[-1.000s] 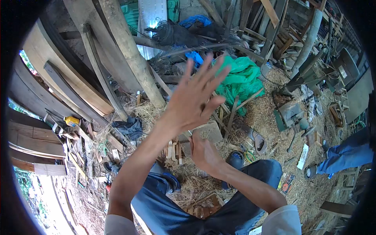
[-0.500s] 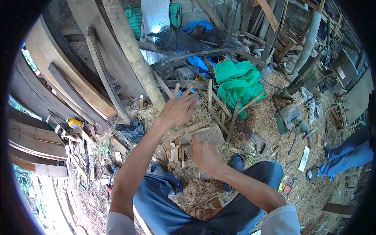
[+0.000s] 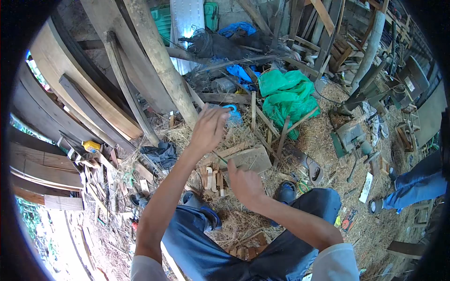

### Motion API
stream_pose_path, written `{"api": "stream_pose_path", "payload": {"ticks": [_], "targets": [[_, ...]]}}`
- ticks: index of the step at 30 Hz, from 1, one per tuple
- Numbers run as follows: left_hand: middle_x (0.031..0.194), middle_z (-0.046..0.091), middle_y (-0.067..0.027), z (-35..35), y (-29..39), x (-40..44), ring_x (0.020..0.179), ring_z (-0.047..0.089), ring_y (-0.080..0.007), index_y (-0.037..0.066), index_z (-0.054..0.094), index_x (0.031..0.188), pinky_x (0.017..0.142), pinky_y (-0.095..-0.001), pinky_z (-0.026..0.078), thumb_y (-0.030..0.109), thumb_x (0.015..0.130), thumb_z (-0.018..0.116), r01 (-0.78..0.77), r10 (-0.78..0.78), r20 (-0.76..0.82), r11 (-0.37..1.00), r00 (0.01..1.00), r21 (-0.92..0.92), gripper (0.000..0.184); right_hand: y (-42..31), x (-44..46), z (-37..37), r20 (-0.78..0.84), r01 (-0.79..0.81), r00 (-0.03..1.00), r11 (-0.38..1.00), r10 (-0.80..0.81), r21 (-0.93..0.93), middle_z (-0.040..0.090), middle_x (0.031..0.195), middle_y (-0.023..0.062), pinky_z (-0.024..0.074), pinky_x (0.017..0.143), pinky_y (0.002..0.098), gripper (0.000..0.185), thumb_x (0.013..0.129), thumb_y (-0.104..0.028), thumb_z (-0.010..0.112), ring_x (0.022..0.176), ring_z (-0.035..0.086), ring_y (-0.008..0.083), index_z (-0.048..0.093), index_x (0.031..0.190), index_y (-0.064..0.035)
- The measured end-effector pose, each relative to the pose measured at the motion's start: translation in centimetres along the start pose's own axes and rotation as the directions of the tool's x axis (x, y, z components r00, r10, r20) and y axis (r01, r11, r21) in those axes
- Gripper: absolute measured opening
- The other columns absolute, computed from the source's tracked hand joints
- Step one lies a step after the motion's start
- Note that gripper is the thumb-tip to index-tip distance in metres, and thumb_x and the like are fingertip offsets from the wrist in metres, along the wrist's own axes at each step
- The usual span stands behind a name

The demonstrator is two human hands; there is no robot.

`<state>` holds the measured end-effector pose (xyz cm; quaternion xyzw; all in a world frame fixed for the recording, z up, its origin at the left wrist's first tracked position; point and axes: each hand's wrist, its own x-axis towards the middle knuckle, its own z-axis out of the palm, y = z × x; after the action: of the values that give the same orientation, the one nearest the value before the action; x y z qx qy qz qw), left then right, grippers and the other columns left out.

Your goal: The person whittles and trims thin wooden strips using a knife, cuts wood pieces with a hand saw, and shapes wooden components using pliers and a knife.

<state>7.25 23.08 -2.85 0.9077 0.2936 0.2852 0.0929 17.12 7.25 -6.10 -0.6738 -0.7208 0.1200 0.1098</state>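
My left hand (image 3: 209, 131) is raised beyond the wooden block, its fingers stretched out and nothing visible in it. Nearer to my body, my right hand (image 3: 246, 185) is closed beside the near edge of the block (image 3: 253, 159). A thin dark-green strip or stick (image 3: 220, 157) runs up and left from near its fingertips; whether the hand grips it is hard to tell. Several small cut wood pieces (image 3: 214, 180) stand left of my right hand. Behind my left fingers lies a blue object (image 3: 234, 115), partly covered.
A green plastic sheet (image 3: 288, 96) lies beyond the block, with a handsaw (image 3: 311, 169) to the right. A wooden pole (image 3: 161, 65) and curved planks (image 3: 84, 82) lean at the left. Another person's legs (image 3: 417, 187) are at the right, near a metal machine (image 3: 350, 137).
My left hand has come down and left, its fingers less widely spread than before. My right hand has shifted slightly down, still closed, showing more of the block.
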Motion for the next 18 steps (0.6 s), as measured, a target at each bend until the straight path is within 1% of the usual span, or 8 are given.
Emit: {"api": "stream_pose_path", "payload": {"ticks": [2,3,5,8,12,13,15,18], "targets": [[0.098,0.061,-0.0151,-2.3,2.2,-1.2,0.103,0.054,-0.0304,0.004,0.060,0.104,0.095,-0.0435,0.035,0.025,0.094,0.042,0.310,-0.320,-0.012,0.926,0.947,-0.214,0.029,-0.3,0.2,0.2,-0.050,0.000,0.999,0.997,-0.004,-0.078,0.061,0.065,0.0203,0.0523,0.048,0.0399,0.027,0.080,-0.008,0.051,0.058,0.065,0.0297,0.041,0.103,0.0017],[0.098,0.061,-0.0151,-3.1,3.1,-2.3,0.103,0.054,-0.0304,0.004,0.060,0.104,0.095,-0.0435,0.035,0.025,0.094,0.042,0.313,-0.322,-0.012,0.927,0.947,-0.206,0.029,-0.2,0.3,0.0,-0.052,0.005,0.999,0.997,-0.009,-0.072,0.061,0.065,0.0203,0.0523,0.048,0.0399,0.027,0.080,-0.008,0.051,0.058,0.065,0.0297,0.041,0.103,0.0017],[0.085,0.062,-0.0138,-4.1,5.1,-4.7,0.078,0.061,-0.0241,0.001,0.063,0.095,0.068,-0.0333,0.047,0.014,0.085,0.060,0.330,-0.328,0.033,0.934,0.944,-0.139,0.017,0.5,0.2,-0.6,0.064,0.027,0.997,0.994,-0.034,0.108,0.062,0.076,0.0226,0.0538,0.058,0.0395,0.025,0.081,-0.005,0.049,0.066,0.065,0.0359,0.046,0.104,0.0038],[0.081,0.062,-0.0119,-2.6,5.5,-7.8,0.070,0.062,-0.0204,0.001,0.063,0.093,0.063,-0.0301,0.048,0.009,0.077,0.069,0.341,-0.351,0.009,0.903,0.936,-0.262,0.018,0.4,0.2,0.2,0.125,-0.032,0.992,0.973,0.003,0.227,0.061,0.076,0.0251,0.0530,0.060,0.0434,0.026,0.082,-0.005,0.048,0.070,0.064,0.0387,0.045,0.105,0.0063],[0.078,0.066,-0.0129,-1.8,6.6,-8.3,0.070,0.065,-0.0191,0.000,0.066,0.087,0.060,-0.0287,0.050,0.007,0.076,0.069,0.538,-0.598,-0.039,0.746,0.801,-0.393,0.013,1.0,-0.3,0.8,0.138,-0.001,0.990,0.966,-0.036,0.259,0.060,0.077,0.0279,0.0517,0.062,0.0467,0.024,0.082,-0.006,0.047,0.074,0.063,0.0416,0.044,0.103,0.0065],[0.078,0.066,-0.0129,-1.3,6.7,-8.5,0.070,0.065,-0.0191,0.000,0.066,0.087,0.060,-0.0287,0.050,0.007,0.076,0.069,0.542,-0.603,-0.039,0.743,0.797,-0.393,0.013,0.9,-0.4,0.5,0.145,-0.035,0.989,0.963,-0.005,0.268,0.060,0.076,0.0281,0.0514,0.062,0.0470,0.024,0.082,-0.006,0.047,0.074,0.062,0.0420,0.043,0.101,0.0070],[0.079,0.067,-0.0146,-0.1,7.1,-8.6,0.069,0.065,-0.0197,-0.001,0.067,0.085,0.058,-0.0286,0.050,0.007,0.076,0.069,0.421,-0.498,-0.189,0.843,0.846,-0.336,0.012,0.7,-0.9,0.1,0.157,-0.071,0.987,0.959,0.029,0.273,0.060,0.076,0.0283,0.0511,0.063,0.0474,0.023,0.081,-0.005,0.047,0.074,0.062,0.0423,0.043,0.100,0.0076],[0.082,0.066,-0.0152,0.4,8.8,-7.7,0.069,0.065,-0.0226,-0.001,0.066,0.086,0.059,-0.0295,0.050,0.009,0.077,0.068,0.432,-0.500,-0.110,0.823,0.859,-0.368,0.013,1.9,-1.7,0.0,0.103,-0.048,0.994,0.976,0.026,0.214,0.060,0.075,0.0293,0.0505,0.063,0.0479,0.026,0.081,-0.004,0.046,0.073,0.061,0.0443,0.042,0.103,0.0096]]}}
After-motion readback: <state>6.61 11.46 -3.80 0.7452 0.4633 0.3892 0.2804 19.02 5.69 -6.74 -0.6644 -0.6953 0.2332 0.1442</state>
